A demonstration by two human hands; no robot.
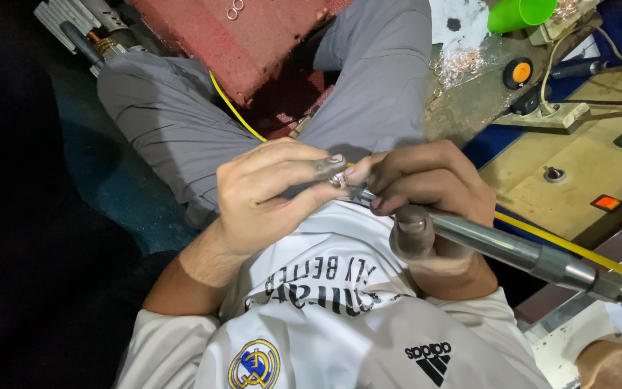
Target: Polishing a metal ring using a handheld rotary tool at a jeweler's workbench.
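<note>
Two hands are meeting over the person's lap, above the grey trousers [368,86]. The left hand [268,191] is pinching a small silver ring [337,179] between thumb and fingertips, closed tight on it. The right hand [426,187] is gripping a slim metal rotary handpiece [498,245], its tip touching the ring. A yellow hose [570,248] is running alongside the handpiece toward the tabletop [584,158], where a green cup [520,14] is lying near its far edge.

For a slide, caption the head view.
Left hand pinches a small metal ring while the right hand holds a handpiece against it.
</note>
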